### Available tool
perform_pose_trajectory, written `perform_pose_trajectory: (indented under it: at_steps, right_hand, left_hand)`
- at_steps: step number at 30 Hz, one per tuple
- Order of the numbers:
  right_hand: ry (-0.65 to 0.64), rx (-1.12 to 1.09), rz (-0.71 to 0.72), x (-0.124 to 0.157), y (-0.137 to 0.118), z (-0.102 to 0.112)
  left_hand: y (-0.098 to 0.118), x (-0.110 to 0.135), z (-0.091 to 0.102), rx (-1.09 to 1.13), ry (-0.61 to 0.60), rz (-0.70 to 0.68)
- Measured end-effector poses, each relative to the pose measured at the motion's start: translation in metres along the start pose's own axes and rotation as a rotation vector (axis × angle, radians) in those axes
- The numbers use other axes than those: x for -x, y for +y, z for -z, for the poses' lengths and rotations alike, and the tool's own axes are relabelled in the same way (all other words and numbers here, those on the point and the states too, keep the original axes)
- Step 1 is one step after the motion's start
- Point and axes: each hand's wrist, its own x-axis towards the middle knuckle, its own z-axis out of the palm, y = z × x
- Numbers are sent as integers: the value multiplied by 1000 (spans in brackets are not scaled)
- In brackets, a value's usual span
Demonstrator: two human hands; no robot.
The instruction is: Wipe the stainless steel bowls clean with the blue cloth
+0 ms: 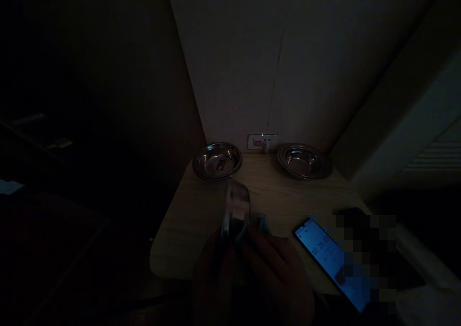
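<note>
A shiny metal bowl is tipped up on its side above the front half of the small wooden table. My left hand is closed on the bowl's lower rim side. My right hand presses against the bowl's outer wall with its fingers together. A bluish, cloth-like piece pokes out by the right fingers; most of it is hidden under them. The picture is very dark and the bowl is slightly blurred, so finger details are hard to make out.
At the back left of the table rests a metal dish with a dark label inside. More metal dishes, apparently nested, sit at the back right. A wall socket holds a plug. A lit phone showing a timer lies at right.
</note>
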Motion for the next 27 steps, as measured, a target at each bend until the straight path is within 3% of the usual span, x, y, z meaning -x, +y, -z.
perform_pose_trajectory:
  at_steps: [7, 11, 14, 18, 21, 24, 27]
  right_hand:
    - [-23, 2, 4, -5, 0, -6]
    - [-87, -79, -73, 3, 2, -15]
    - [-66, -124, -138, 1, 19, -17]
    - [28, -14, -156, -33, 54, 2]
    - [167, 182, -118, -67, 67, 19]
    - [202, 186, -128, -78, 56, 18]
    - [84, -76, -259, -61, 29, 0]
  left_hand:
    - [-6, -1, 1, 88, 52, 46]
    - [6, -4, 2, 44, 141, 67]
    - [19, -4, 0, 30, 154, 70]
    - [28, -5, -1, 39, 235, 99]
    - [25, -6, -1, 76, 181, 149]
    - [16, -3, -2, 50, 196, 142]
    - [9, 1, -2, 18, 199, 104]
